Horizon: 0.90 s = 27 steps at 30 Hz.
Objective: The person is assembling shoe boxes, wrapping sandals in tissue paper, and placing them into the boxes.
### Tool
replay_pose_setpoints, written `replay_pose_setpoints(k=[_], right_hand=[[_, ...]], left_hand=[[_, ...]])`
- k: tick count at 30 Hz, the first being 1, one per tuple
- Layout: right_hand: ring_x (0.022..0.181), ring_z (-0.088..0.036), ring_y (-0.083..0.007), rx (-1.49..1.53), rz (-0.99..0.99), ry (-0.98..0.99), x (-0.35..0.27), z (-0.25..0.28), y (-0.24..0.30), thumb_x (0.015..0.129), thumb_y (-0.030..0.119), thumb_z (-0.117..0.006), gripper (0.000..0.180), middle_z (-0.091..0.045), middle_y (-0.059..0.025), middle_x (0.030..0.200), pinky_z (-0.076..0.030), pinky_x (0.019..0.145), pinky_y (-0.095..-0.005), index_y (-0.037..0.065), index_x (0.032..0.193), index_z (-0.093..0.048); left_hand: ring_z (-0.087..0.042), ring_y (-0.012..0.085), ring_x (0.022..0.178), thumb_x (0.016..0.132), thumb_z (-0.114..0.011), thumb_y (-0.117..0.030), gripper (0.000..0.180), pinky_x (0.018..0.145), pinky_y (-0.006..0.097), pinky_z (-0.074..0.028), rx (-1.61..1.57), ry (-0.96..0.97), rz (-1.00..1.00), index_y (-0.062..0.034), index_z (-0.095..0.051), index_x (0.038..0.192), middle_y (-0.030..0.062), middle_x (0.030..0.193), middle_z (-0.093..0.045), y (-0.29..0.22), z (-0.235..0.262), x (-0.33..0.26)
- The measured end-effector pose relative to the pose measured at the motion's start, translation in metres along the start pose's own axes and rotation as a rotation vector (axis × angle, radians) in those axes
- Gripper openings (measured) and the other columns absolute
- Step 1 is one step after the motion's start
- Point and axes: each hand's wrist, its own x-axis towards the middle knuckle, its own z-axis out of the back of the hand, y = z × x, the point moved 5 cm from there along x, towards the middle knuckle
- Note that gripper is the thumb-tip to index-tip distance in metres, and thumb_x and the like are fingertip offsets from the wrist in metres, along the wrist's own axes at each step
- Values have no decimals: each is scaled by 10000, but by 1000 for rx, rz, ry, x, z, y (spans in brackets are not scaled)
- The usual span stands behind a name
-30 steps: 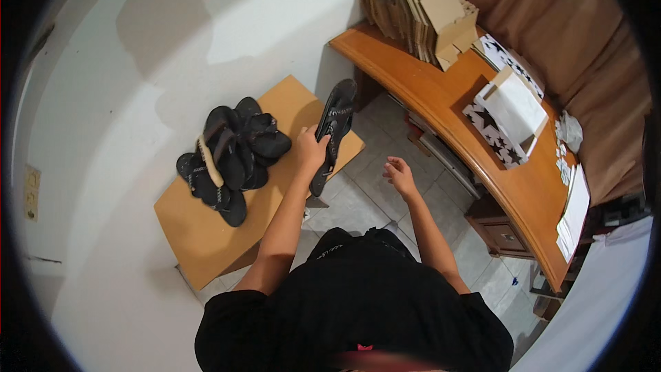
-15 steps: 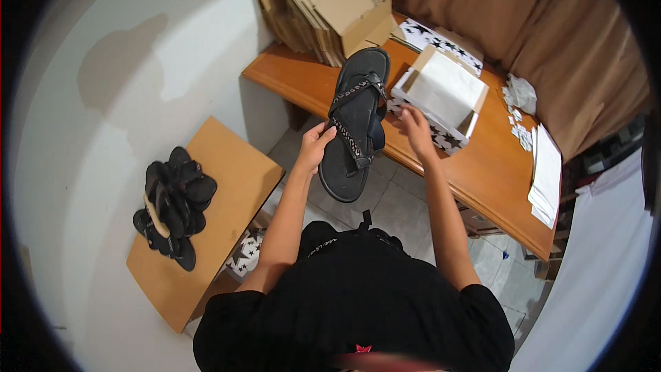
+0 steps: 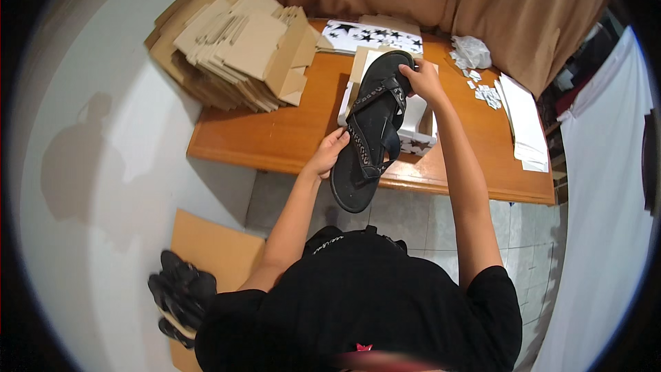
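A black strappy sandal is held up before me, tilted, its heel end far and its toe end near. My left hand pinches its left edge near the middle. My right hand grips the heel end, thumb on the footbed and fingers behind it. Partly hidden behind the sandal, a white box with black stars stands on the wooden desk, with white paper in it.
Flattened brown cardboard boxes are piled at the desk's far left. Star-patterned card lies at the back. On the right are a plastic bag, small white tags and white sheets. Black sandals rest on a lower board.
My right hand has come from beside the box to the sandal's heel and taken hold. My view has turned right, toward the desk. The left hand keeps its grip.
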Motion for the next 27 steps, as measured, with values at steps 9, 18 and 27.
replay_pose_setpoints(k=[9,18,27], right_hand=[[472,-595,-191,-57,46,-306,50,38,28,784,201,-601,303,-621,-143,671,-470,403,-295,-74,909,-599],[578,-601,-198,-106,127,-812,12,102,11,798,222,-600,277,-619,-132,700,-453,511,-306,-28,919,-585],[698,-565,-230,-72,-57,-874,-38,58,-110,813,168,-580,236,-591,-151,768,-440,663,-329,-38,922,-541]], left_hand=[[-597,151,913,875,-555,-263,474,779,289,-519,-11,150,145,7,-375,1221,89,1101,-559,-26,24,74],[-623,190,869,832,-609,-287,471,771,326,-533,39,196,208,46,-463,1132,124,1030,-600,-29,85,80],[-601,226,932,903,-512,-234,327,856,362,-495,-222,42,54,0,-494,1130,122,1083,-587,-51,152,103]])
